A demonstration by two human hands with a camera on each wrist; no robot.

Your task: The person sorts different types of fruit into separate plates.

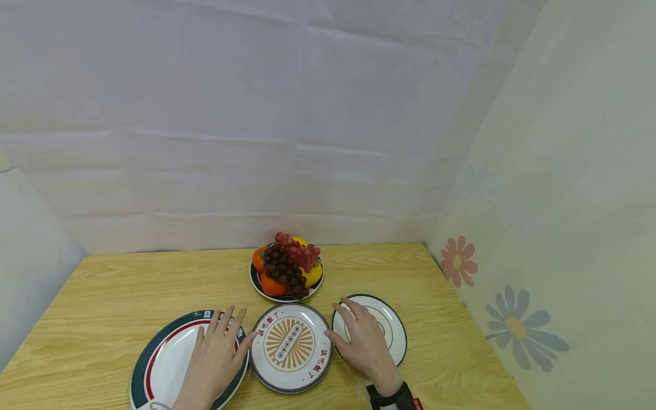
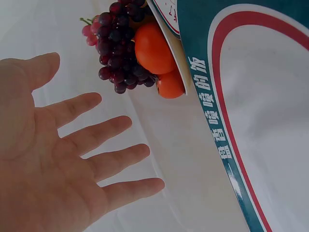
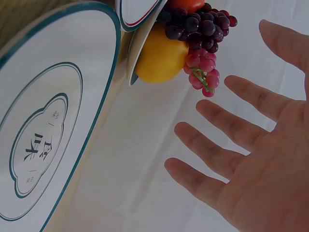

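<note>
My left hand (image 1: pixel 214 354), fingers spread and straight, hovers over a large white plate (image 1: pixel 171 364) with a green rim and a red ring. The left wrist view shows its bare palm (image 2: pixel 43 169) with nothing held. Over a smaller white plate (image 1: pixel 392 330) with a thin dark rim, my right hand (image 1: pixel 363 343) is likewise spread and holds nothing; its palm (image 3: pixel 270 159) fills the right side of the right wrist view. Between the hands lies a medium plate (image 1: pixel 289 344) with an orange sunburst and red lettering.
Behind the middle plate, a fruit plate (image 1: pixel 254 283) bears dark grapes (image 1: pixel 282 267), red grapes (image 1: pixel 297 250), orange persimmon-like fruits (image 1: pixel 273 286) and yellow fruits (image 1: pixel 312 275). Everything stands on a wooden table (image 1: pixel 92 319). A pale cloth wall (image 1: pixel 230 142) rises behind, and a flower-patterned wall (image 1: pixel 564 228) stands at right.
</note>
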